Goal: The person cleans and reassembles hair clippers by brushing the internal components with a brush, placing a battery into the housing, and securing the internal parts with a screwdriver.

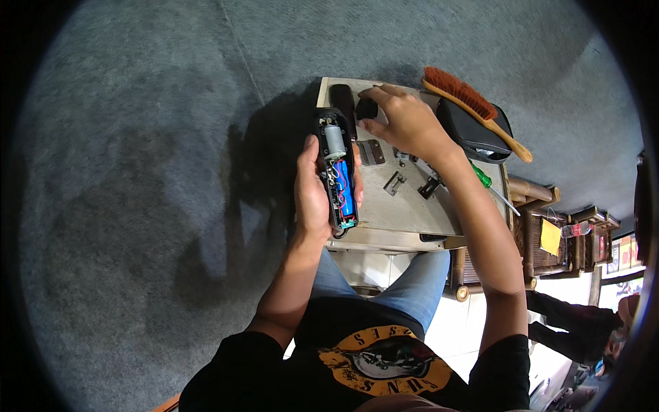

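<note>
My left hand [314, 189] is wrapped around an opened hair clipper [333, 141], held upright above the table's left edge. Its black housing lies bare, showing a silver motor, a blue battery cell and thin red wires. Over the far part of the table, my right hand [405, 120] has its thumb and fingers curled about a small black part [367, 108]. A long dark cover piece [342, 99] lies just left of that part. Near the clipper are a flat metal blade [371, 152], a smaller metal piece [395, 183] and a dark clipper part [430, 185].
The pale wooden table [405, 216] stands before my knees. At its right are a black zip case [470, 134], a wooden brush [460, 93] resting over it, and a green-handled screwdriver [482, 176]. Bamboo furniture [539, 192] with a yellow sheet [550, 237] and a bottle [576, 229] stands farther right.
</note>
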A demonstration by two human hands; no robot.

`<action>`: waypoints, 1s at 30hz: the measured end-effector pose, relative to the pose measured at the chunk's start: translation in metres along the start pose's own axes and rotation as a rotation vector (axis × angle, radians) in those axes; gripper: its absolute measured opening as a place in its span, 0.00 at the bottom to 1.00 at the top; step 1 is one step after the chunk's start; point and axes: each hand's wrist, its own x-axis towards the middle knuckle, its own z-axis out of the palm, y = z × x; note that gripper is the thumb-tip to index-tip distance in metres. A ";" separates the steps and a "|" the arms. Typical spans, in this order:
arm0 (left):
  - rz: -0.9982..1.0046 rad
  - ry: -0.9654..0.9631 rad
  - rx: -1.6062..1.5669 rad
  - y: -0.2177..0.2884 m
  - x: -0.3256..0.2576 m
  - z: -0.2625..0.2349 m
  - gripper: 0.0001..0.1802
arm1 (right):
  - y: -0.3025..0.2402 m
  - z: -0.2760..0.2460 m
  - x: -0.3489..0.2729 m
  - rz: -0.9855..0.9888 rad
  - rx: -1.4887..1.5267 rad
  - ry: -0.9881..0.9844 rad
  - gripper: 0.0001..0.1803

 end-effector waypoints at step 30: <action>-0.028 0.060 0.025 0.000 -0.001 0.002 0.37 | -0.024 -0.038 -0.022 -0.338 0.609 0.249 0.31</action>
